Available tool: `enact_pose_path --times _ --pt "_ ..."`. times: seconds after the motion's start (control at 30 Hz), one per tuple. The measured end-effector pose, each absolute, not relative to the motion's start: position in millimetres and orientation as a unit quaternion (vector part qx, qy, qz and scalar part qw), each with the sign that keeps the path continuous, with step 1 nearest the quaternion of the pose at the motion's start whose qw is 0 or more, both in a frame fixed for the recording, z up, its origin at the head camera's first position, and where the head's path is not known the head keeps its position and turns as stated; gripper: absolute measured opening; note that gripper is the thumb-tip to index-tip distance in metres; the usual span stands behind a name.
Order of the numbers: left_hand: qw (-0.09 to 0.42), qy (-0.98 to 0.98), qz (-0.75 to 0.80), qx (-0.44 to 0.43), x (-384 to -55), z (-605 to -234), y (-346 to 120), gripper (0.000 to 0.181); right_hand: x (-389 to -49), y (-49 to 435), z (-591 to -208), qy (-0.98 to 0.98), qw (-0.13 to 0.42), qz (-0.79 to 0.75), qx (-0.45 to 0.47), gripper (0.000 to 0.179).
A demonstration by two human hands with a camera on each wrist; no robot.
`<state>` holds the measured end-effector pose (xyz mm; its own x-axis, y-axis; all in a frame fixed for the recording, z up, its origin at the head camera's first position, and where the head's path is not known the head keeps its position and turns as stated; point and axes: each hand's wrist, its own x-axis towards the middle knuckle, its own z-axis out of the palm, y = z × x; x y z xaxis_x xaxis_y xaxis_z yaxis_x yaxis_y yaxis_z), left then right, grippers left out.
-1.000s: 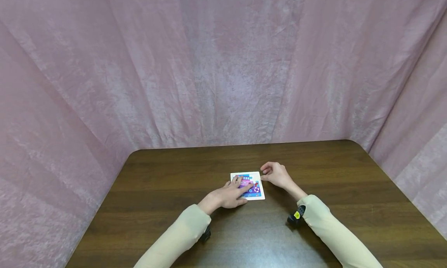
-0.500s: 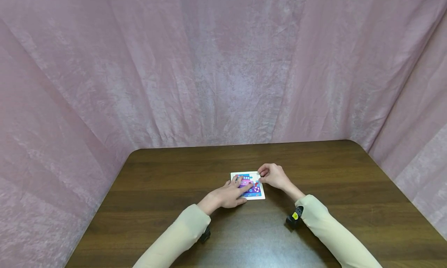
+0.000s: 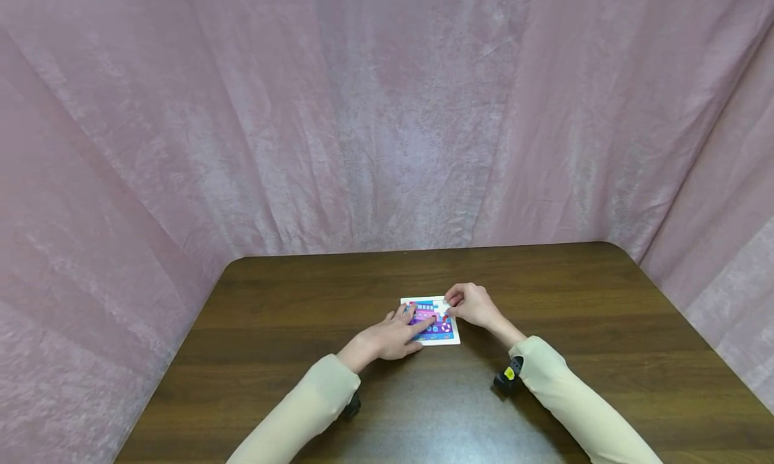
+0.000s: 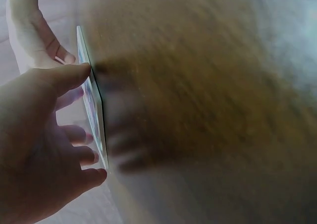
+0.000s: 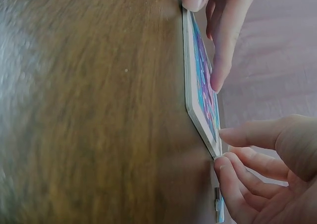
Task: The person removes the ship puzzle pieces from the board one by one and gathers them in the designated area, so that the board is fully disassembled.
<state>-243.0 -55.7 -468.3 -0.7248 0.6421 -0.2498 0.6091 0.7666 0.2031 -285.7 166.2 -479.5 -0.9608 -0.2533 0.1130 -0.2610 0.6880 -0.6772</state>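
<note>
A square jigsaw puzzle [image 3: 431, 338] with a white border and a purple and blue boat picture lies flat on the table. Spread over its left part, my left hand [image 3: 390, 336] rests with fairly straight fingers; in the left wrist view its thumb [image 4: 74, 78] touches the near edge. At the puzzle's far right corner is my right hand [image 3: 474, 306], thumb and fingers curled in a pinch. The right wrist view shows a thin bluish-white, notched sliver [image 5: 220, 209], apparently a puzzle piece, beside these fingers, which mostly hide it. A white patch shows at the picture's upper right.
The puzzle lies on a brown wood-grain table [image 3: 290, 316] with rounded far corners. Pink curtains [image 3: 387, 115] hang behind it and along the sides. A dark wrist camera [image 3: 508, 377] sits beneath the right sleeve.
My right hand has moved left from just off the puzzle's right edge to its far right corner. The left hand has shifted slightly left, its fingers still over the picture.
</note>
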Motion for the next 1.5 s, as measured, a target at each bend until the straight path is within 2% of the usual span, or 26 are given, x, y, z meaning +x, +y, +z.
enact_pose_path --times 0.53,1.5 --pt "0.180 0.928 0.028 0.324 -241.8 -473.4 -59.9 0.057 -285.0 156.7 -478.1 -0.922 0.012 0.354 0.154 0.013" --pt "0.186 0.929 0.022 0.318 -237.9 -473.0 -59.4 0.062 -286.9 143.8 -477.4 -0.927 -0.039 0.351 0.126 0.010"
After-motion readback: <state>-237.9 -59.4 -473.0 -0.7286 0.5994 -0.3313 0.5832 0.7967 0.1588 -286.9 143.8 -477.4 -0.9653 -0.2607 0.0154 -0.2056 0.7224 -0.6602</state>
